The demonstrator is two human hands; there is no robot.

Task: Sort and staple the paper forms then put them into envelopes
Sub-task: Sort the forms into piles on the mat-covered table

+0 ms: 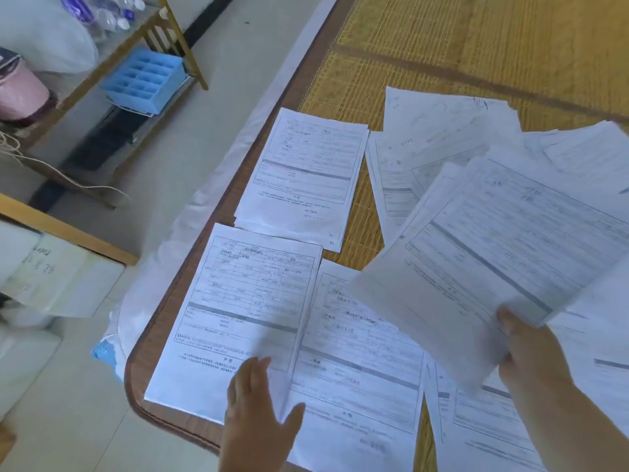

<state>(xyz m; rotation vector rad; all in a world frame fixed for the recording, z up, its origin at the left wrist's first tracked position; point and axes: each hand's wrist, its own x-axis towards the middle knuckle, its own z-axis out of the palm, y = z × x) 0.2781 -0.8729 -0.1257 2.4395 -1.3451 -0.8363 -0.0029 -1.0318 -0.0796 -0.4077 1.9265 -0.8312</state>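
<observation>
Many white paper forms with printed grey boxes lie on a woven yellow straw mat [442, 46] that has a brown cloth edge. The mat sits on a bed; a white sheet [218, 185] shows along its left side.

The left hand [258, 403] rests flat on the near left pile of white forms [238, 301]. Its fingers are straight and close together, and it holds nothing. The fingertips sit at the right edge of that pile, where one sheet edge lifts up a little.

The right hand [524, 352] holds a fanned bunch of white forms [476, 250] up in the air. Its thumb presses on top of the sheets and its fingers are under them, so its grip is clamped on the bunch. The bunch is tilted and spreads out to the upper right.

A second neat pile of white forms [303, 178] lies just behind the near left pile. A middle pile of white forms [357, 362] lies just right of the left hand, partly under the held bunch. A loose heap of white forms [442, 131] lies farther back on the right.

On the floor to the left stands a wooden shelf [177, 39]. A light blue plastic tray with small square boxes [144, 80] sits on its lower level. Clear plastic bottles [102, 11] lie on top.
</observation>
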